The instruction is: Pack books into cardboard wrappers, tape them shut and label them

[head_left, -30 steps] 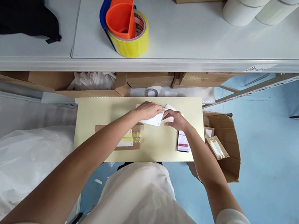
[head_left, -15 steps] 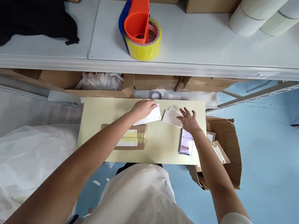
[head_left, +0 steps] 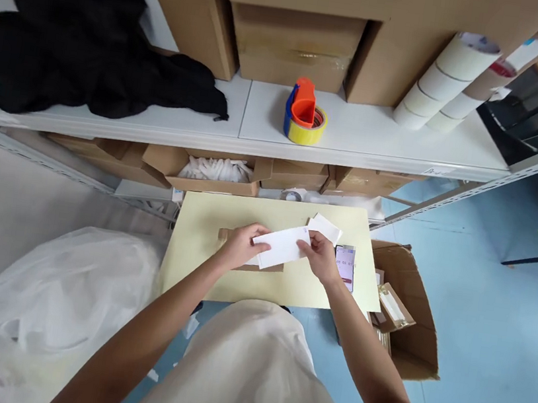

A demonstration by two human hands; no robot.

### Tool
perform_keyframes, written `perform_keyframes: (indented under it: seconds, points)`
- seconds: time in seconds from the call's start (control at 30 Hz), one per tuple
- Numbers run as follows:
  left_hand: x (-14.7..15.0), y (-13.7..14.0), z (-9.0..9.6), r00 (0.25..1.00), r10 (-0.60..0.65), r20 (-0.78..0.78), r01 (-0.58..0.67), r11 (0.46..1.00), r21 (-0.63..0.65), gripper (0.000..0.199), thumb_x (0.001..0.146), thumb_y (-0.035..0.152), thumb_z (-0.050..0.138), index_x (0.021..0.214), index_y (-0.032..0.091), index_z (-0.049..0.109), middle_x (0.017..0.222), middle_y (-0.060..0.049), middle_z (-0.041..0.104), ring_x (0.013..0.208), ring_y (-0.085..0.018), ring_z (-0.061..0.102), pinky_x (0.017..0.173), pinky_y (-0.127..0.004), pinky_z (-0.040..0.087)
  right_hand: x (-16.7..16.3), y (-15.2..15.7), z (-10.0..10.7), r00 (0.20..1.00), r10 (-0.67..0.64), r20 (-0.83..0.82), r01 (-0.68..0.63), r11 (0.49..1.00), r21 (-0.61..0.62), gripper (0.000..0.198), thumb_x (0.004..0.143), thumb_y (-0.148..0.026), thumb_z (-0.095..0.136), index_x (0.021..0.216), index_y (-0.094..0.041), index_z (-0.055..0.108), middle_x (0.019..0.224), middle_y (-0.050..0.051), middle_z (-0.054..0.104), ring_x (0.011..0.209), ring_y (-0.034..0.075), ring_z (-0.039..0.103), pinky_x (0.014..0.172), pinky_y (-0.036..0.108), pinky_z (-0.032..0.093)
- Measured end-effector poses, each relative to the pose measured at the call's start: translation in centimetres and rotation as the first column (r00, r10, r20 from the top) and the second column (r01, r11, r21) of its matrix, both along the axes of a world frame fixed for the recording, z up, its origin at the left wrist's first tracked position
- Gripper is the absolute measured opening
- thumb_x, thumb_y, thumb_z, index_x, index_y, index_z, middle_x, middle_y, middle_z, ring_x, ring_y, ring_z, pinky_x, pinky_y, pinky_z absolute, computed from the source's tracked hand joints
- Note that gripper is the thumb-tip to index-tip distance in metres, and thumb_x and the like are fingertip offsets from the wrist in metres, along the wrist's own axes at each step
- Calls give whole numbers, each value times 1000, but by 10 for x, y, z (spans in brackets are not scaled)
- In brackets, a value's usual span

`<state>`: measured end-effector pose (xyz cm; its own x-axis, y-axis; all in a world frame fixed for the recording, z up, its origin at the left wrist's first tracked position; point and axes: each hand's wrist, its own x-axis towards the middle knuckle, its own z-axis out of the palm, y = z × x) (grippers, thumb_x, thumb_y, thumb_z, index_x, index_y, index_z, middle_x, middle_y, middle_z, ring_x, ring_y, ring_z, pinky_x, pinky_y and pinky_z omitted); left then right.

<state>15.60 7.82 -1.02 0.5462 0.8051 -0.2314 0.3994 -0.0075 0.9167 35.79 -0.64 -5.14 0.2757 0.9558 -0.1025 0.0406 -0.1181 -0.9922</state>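
Note:
Between my two hands I hold a white paper slip (head_left: 283, 246), tilted with its right end higher. My left hand (head_left: 246, 246) pinches its left end, and my right hand (head_left: 320, 257) grips the right end. Below the slip lies a flat brown cardboard package (head_left: 270, 268) on the pale yellow table (head_left: 206, 219), mostly covered by the slip and my left hand. More white slips (head_left: 327, 227) lie just beyond my right hand. A phone (head_left: 344, 267) with a lit screen rests to the right of that hand.
A tape dispenser (head_left: 305, 116) with yellow tape, black cloth (head_left: 94, 50) and stacked label rolls (head_left: 440, 85) sit on the grey shelf (head_left: 263, 131). An open carton (head_left: 413, 315) holding packages stands right of the table. At left is a big white plastic bag (head_left: 59, 305).
My right hand has moved from the loose slips to the right end of the held slip. The slip has come nearer to me, over the package. The view has tilted up.

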Motion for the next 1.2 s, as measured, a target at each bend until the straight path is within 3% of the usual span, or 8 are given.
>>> perform_keyframes:
  seconds: [0.1, 0.17, 0.3, 0.37, 0.57, 0.9, 1.03, 1.2]
  points:
    - [-34, -20, -2, 959, 225, 174, -174, 948, -265, 25, 63, 38, 74, 77, 21, 62, 76, -4, 71, 70, -20, 66, 71, -33, 52, -19, -16, 16, 955, -101, 279, 85, 994, 68, 35, 81, -46, 60, 105, -21, 59, 92, 9, 70, 84, 26, 65, 73, 43, 54]
    - [-45, -35, 0, 912, 334, 237, -245, 909, -336, 28, 60, 40, 76, 72, 20, 62, 72, -3, 69, 68, -19, 65, 72, -33, 52, -43, -25, 30, 816, -192, 545, 119, 979, 167, 44, 81, -42, 60, 120, -22, 54, 112, 14, 64, 105, 32, 60, 88, 53, 48]
    - [-54, -61, 11, 815, 450, 364, -283, 858, -428, 26, 60, 38, 76, 73, 20, 62, 70, 0, 68, 67, -15, 64, 72, -30, 51, -104, -38, 57, 558, -60, 828, -192, 961, 199, 45, 83, -36, 61, 127, -29, 53, 133, 12, 55, 127, 33, 46, 107, 58, 32]
    - [-59, -70, 16, 763, 489, 423, -247, 825, -508, 25, 60, 34, 76, 75, 20, 62, 68, 2, 66, 66, -13, 63, 70, -28, 51, -128, -42, 63, 510, -5, 860, -312, 931, 190, 41, 87, -30, 57, 127, -33, 54, 129, 7, 60, 124, 28, 51, 110, 55, 29]
    - [-92, -84, 27, 662, 514, 546, -66, 765, -641, 29, 59, 34, 81, 79, 19, 67, 81, -1, 71, 78, -13, 65, 83, -29, 50, -151, -59, 56, 491, -106, 864, -408, 849, 336, 45, 91, -14, 45, 132, -33, 52, 127, 3, 61, 121, 21, 55, 109, 46, 40]
    - [-127, -95, 34, 743, 379, 552, 65, 779, -623, 23, 68, 39, 77, 77, 19, 69, 81, -3, 72, 79, -14, 66, 76, -27, 47, -161, -81, 52, 422, -210, 882, -493, 763, 417, 43, 91, -14, 50, 131, -29, 53, 127, 5, 60, 122, 24, 53, 109, 48, 43]
    - [-131, -94, 36, 758, 332, 562, 89, 800, -593, 24, 69, 40, 76, 78, 19, 69, 79, -3, 70, 78, -13, 65, 73, -25, 47, -165, -81, 58, 329, -295, 897, -507, 747, 431, 38, 91, -15, 51, 126, -28, 57, 123, 5, 63, 119, 23, 56, 108, 46, 45]
    - [-134, -94, 36, 765, 297, 572, 84, 834, -545, 27, 71, 43, 74, 78, 19, 65, 77, -1, 67, 75, -12, 62, 72, -25, 48, -172, -79, 67, 256, -443, 859, -552, 662, 506, 36, 89, -8, 52, 124, -15, 57, 119, 11, 66, 119, 22, 56, 106, 43, 46]
